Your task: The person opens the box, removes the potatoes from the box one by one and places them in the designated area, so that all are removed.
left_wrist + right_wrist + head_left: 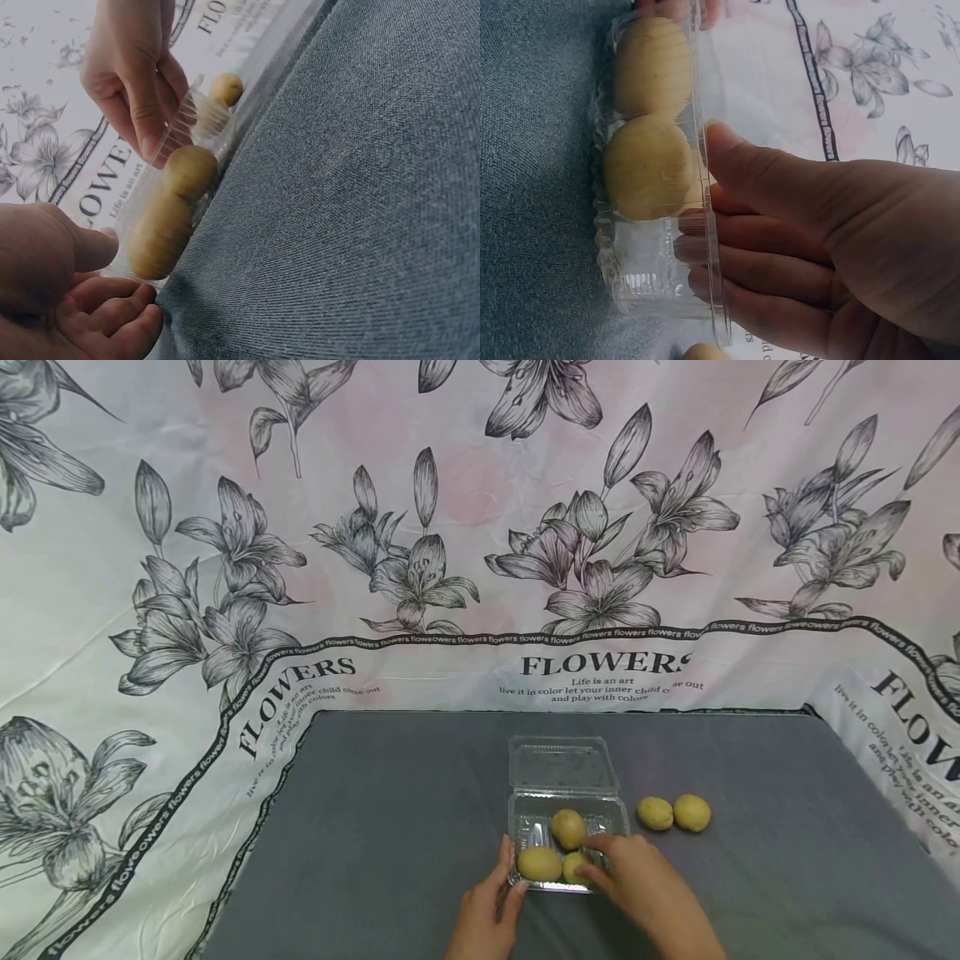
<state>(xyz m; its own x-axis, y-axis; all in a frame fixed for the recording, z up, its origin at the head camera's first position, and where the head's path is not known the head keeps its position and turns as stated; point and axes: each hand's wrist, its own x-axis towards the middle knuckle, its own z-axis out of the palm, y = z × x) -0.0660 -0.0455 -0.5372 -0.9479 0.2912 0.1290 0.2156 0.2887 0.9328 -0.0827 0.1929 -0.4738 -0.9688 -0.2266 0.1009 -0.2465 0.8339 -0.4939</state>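
Note:
A clear plastic clamshell box (534, 806) lies on the grey table with its lid (562, 766) folded back. My left hand (487, 902) grips its near left corner, the thumb at the front and a finger along the side wall. Inside are an oval potato (539, 863) at the front left, a rounder potato (568, 829) behind, and another potato (575, 866) at the front right. Over that last one reaches my right hand (637, 877), thumb overlapping it. In the right wrist view, the right fingers (757, 247) dip past the rim, loosely extended.
Right of the box, two more potatoes, one oval (655, 813) and one round (692, 812), lie side by side on the grey tabletop (397, 827). A white cloth (450, 677) printed with flowers and lettering hangs behind the table and along its sides.

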